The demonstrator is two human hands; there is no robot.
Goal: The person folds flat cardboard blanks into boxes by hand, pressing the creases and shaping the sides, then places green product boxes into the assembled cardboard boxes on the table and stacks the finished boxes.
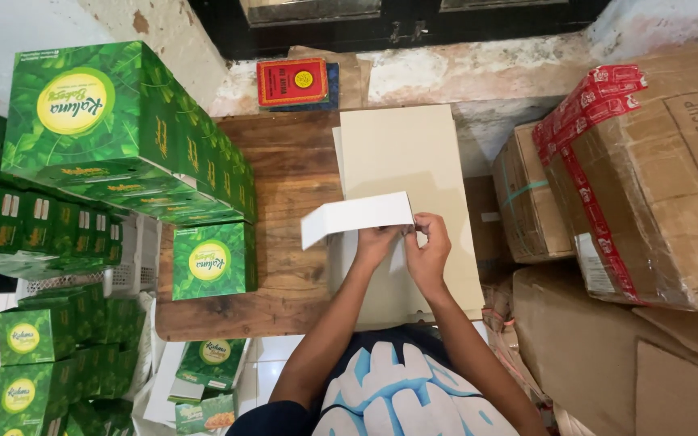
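Note:
My left hand [377, 242] and my right hand [430, 249] meet over a stack of flat beige cardboard sheets [401, 153] on a wooden table [284, 186]. Together they pinch a white cardboard flap [355, 216], folded up and slanting to the left. The left hand grips its lower edge; the right hand's fingertips press at its right corner.
Green printed boxes [123, 121] are stacked at the left, with one [213, 260] on the table edge and more [34, 331] lower down. Large brown cartons [656, 178] taped in red stand at the right. A red packet [292, 81] lies at the far side.

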